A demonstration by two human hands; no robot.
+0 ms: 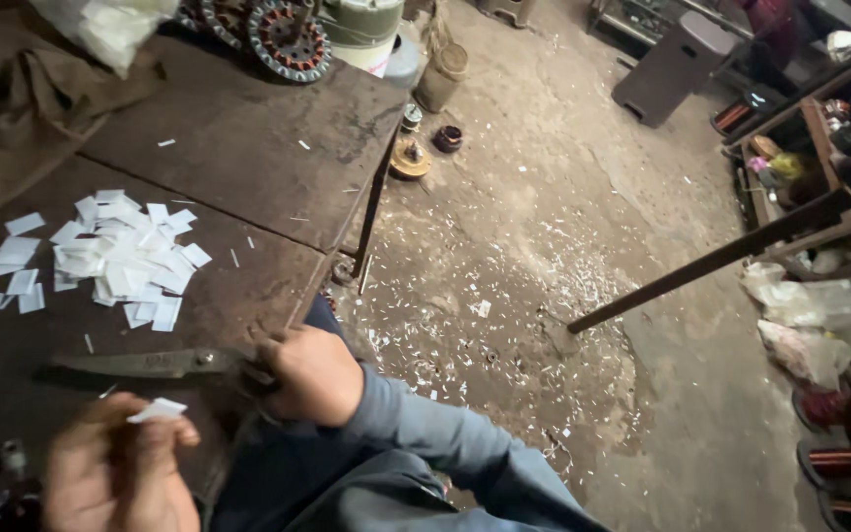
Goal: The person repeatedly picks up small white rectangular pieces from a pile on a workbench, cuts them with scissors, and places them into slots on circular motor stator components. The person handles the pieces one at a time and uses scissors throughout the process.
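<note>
My right hand grips the handles of large metal scissors, whose blades lie flat on the dark workbench and point left. My left hand, blurred at the bottom left, pinches a small white paper piece between its fingers. A heap of cut white paper rectangles lies on the bench farther back, with a few loose ones to its left.
Motor stator cores and a pale container stand at the bench's far edge. Brown cloth lies at far left. The concrete floor is strewn with white scraps. A slanted metal bar and copper wire spools are on the right.
</note>
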